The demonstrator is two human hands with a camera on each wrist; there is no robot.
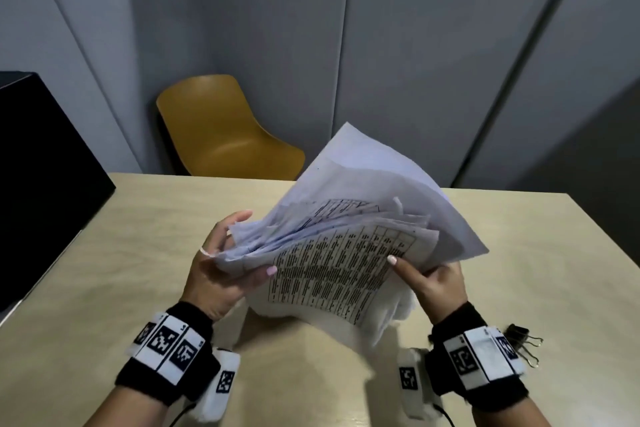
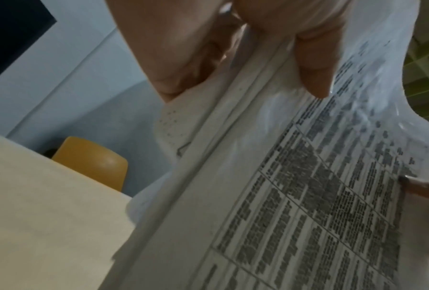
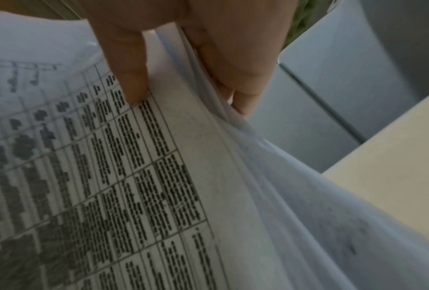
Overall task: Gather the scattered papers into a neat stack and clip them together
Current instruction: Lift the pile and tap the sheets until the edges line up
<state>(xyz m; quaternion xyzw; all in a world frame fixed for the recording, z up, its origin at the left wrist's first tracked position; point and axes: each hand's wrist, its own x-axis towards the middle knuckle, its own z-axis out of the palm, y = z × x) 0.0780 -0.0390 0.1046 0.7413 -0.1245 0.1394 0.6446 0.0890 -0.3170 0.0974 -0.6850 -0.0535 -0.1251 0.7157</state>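
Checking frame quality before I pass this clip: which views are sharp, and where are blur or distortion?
Head view: mostly sharp, table edges bowed by the wide lens, papers slightly smeared, binder clip legible. Left wrist view: soft, print blurred, left hand dim. Right wrist view: table print readable near the right hand, the sheets' edges smeared.

The head view looks forward and down over the table (image 1: pixel 519 253) toward a yellow chair (image 1: pixel 221 128). Both wrist views sit close against the papers (image 2: pixel 307 196), sharing their printed sheet.
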